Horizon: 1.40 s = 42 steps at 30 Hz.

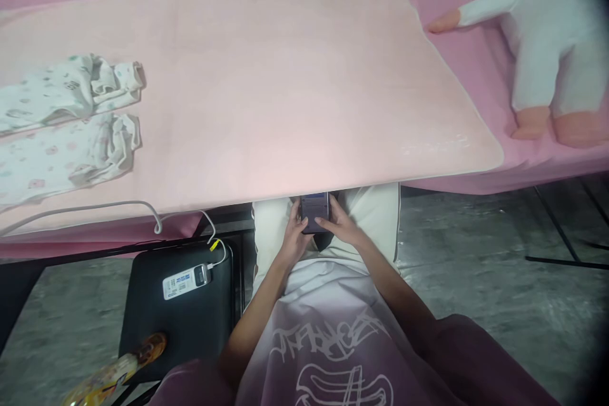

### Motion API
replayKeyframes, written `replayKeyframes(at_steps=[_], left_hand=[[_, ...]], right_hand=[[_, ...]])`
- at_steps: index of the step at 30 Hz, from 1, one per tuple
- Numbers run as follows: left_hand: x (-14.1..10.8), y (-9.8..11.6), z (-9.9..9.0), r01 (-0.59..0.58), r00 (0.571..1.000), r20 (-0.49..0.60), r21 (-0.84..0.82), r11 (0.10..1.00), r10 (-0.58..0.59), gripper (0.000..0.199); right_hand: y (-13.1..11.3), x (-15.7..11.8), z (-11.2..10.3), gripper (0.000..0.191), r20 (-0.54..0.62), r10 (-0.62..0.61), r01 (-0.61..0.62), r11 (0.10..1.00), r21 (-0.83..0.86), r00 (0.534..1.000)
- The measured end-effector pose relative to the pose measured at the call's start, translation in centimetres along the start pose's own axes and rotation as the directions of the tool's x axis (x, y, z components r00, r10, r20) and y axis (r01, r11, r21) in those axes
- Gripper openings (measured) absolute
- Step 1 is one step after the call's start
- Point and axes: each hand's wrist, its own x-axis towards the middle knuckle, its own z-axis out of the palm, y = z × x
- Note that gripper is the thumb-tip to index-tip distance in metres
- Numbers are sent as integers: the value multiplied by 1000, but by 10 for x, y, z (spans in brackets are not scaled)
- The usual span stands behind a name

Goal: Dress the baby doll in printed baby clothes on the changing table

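1. From the head view, I find the phone (314, 214) over the lap, just below the middle of the near edge of the pink-covered tabletop (471, 73); that edge hides its top end.
2. I have the left hand (295, 238) on its left side and the right hand (343, 226) on its right; the fingers of both grip it, thumbs over the screen.
3. On the tabletop I see a pale pink mat (285, 89), with two patterned garments (71, 152) side by side toward its left end.
4. Beyond the mat's right edge lies a doll (547, 38) in white; I cannot tell whether its hand touches the mat.
5. Below the near edge, at left, a black stool (185, 336) bears a white device (183, 282) with a lead plugged in.
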Motion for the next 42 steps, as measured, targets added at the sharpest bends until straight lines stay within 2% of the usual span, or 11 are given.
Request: replayKeyframes(at_steps=[8,14,23,27,31,35,42], left_hand=[[1,-1,-1,16,1000,-8,0,1000,-16,95],[2,-3,-4,39,998,-42,-3,999,-39,89],[4,-3,-7,23,998,-66,-22,1000,-24,84],[6,-2,-3,-6,996,-86,-36,999,3,73],[9,-2,2,-58,995,-89,-51,997,53,65],[10,-3,4,-79,994,-80,-32,996,77,62],[7,-4,0,-22,995,-100,-31,999,19,74]], right_hand=[[2,1,1,89,-28,-1,1,1000,-7,1000],[-1,4,4,87,-66,16,-19,999,-32,998],[0,-2,-11,103,77,63,-64,998,5,995],[0,-3,-12,100,144,56,-55,998,-13,988],[1,-3,-13,102,155,63,-61,998,-17,986],[-1,-3,-12,103,146,71,-69,997,-16,987],[-6,1,-4,83,26,15,-13,998,-63,1000]])
